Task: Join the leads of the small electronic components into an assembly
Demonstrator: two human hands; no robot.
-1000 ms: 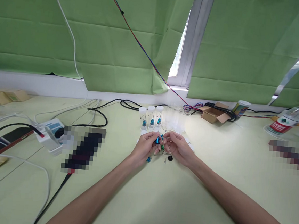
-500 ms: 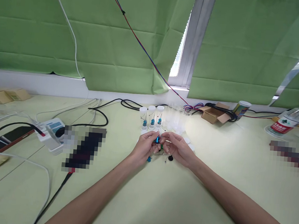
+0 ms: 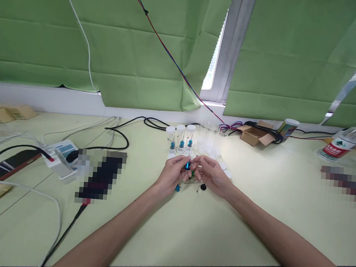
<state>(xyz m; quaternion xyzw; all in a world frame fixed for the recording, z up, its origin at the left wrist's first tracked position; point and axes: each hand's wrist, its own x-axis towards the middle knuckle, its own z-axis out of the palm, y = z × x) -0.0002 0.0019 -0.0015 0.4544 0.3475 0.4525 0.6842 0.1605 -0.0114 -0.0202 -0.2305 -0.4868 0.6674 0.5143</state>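
Note:
Over the middle of the table, my left hand [image 3: 173, 173] pinches a small shiny blue part [image 3: 187, 165] between thumb and fingers. My right hand [image 3: 214, 176] is closed close beside it, fingertips pressed together; what they grip is too small to make out. Between and below the hands a bit of green [image 3: 193, 174] shows. On the table under them lie a small blue piece [image 3: 177, 188] and a round black piece [image 3: 203, 187]. Behind my hands stand three clear tubes with white caps [image 3: 181, 128], each with a blue part and thin wire inside.
More clear tubes [image 3: 210, 144] stand right of the capped ones. An open cardboard box [image 3: 254, 137], a printed can [image 3: 288, 130] and a water bottle [image 3: 340, 147] are at the right. A power strip [image 3: 63, 156] with cables and a blurred dark object [image 3: 102, 176] lie left.
Both hands stay at the same spot with the blue part still in the left fingers. My fingers shift only slightly, and the view tilts down a little.

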